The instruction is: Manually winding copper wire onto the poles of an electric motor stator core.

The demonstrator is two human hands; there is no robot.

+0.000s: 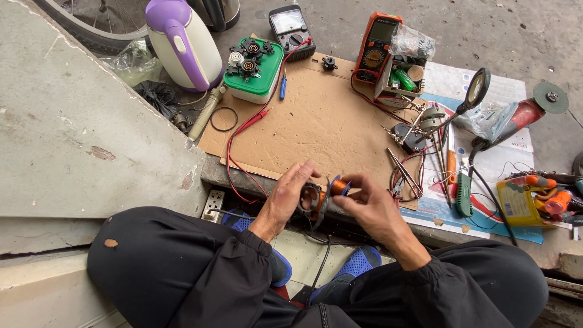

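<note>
My left hand [286, 195] grips a small round motor part [311, 199] with copper windings, held above my knees. My right hand [371, 205] pinches a small spool of copper wire [339, 186] right next to that part, the two nearly touching. Both hands hover over the near edge of a brown cardboard sheet [316, 118]. A thin black cable hangs down from the motor part between my legs.
On the cardboard's far side sit a green-lidded box [252, 82], a purple-white kettle [182, 42], two multimeters [376, 45] and red test leads [243, 130]. Right of it lie a helping-hand magnifier [477, 91], tweezers, pliers, a rotary grinder [528, 112]. Concrete slab on the left.
</note>
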